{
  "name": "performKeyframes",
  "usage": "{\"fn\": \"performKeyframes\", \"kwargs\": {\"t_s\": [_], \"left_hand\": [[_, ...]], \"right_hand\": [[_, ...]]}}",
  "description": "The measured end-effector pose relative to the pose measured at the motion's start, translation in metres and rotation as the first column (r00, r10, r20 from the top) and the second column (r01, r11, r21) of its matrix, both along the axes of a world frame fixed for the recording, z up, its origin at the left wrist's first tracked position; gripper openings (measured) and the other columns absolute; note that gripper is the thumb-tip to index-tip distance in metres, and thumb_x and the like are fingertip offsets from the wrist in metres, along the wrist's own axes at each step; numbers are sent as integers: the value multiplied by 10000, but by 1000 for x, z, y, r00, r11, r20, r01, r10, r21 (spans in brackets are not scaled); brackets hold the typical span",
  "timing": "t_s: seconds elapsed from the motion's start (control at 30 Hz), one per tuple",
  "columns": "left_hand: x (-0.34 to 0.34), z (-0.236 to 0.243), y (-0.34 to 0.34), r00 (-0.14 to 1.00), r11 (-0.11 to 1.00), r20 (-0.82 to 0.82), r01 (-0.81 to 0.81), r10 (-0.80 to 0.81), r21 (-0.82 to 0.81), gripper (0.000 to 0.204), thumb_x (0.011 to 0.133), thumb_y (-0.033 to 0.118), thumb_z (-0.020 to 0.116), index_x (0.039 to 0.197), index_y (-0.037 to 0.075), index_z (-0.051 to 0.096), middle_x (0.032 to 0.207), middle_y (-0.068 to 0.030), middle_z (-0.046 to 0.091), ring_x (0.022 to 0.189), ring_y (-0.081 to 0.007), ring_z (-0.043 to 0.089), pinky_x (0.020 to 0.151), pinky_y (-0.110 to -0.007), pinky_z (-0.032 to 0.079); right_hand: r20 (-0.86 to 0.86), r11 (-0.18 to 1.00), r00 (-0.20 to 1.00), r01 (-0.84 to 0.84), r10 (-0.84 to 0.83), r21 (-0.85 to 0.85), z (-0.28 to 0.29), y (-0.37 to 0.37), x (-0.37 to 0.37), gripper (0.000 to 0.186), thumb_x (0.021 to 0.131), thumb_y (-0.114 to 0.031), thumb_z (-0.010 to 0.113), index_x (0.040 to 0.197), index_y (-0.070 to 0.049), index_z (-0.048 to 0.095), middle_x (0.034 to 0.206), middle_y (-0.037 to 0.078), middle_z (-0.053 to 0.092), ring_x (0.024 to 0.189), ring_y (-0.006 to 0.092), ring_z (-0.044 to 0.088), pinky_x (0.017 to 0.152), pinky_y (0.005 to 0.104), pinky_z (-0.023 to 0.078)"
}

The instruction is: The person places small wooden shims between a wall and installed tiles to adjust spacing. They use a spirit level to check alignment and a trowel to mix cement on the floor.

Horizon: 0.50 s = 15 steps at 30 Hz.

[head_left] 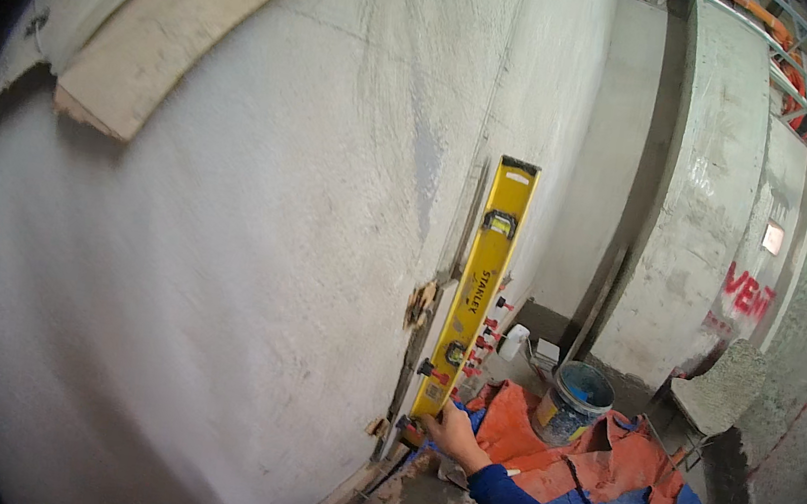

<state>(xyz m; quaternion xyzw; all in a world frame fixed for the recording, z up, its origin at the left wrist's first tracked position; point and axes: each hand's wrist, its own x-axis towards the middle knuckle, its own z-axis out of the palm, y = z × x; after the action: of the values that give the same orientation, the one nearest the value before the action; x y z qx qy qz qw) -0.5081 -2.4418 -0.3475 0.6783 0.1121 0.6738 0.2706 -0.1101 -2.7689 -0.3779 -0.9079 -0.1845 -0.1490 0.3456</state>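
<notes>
- Yellow spirit level [486,282], just off centre toward 4 o'clock, beside the grey wall [251,264]; long axis from nearly 7 up to just past 12.
- My right hand [455,435], toward 5: fingers bent, touching the level's lower end; whether gripping, I cannot tell. My left hand: out of view.
- Bucket [552,422], toward 4, on orange cloth [513,429]; blue contents, kind unclear.

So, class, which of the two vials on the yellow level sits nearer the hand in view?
The lower vial, towards the end of the yellow level by the hand; the upper vial is near the far end.
</notes>
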Motion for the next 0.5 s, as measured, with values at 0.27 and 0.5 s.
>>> {"fn": "performKeyframes", "kwargs": {"t_s": [0.27, 0.5], "left_hand": [[-27, 51, 65, 965, 763, 26, -223, 262, 607, 216, 940, 147, 646, 842, -36, 705, 691, -184, 623, 536, -316, 552, 543, -467, 496], [-6, 40, 81, 968, 778, 50, -228, 246, 586, 206, 935, 137, 653, 838, -37, 704, 690, -185, 622, 537, -316, 553, 540, -464, 494]], "right_hand": [[-16, 999, 999, -31, 32, 17, 4, -3, 4, 417, 891, -211, 710, 1217, 13, 579, 1008, 287, 708, 962, 455, 686, 800, 511, 565], [-34, 1000, 999, 31, -31, -5, 0, -1, 2, 435, 920, -152, 723, 1294, 17, 577, 1109, 220, 734, 977, 347, 736, 841, 433, 569]]}}
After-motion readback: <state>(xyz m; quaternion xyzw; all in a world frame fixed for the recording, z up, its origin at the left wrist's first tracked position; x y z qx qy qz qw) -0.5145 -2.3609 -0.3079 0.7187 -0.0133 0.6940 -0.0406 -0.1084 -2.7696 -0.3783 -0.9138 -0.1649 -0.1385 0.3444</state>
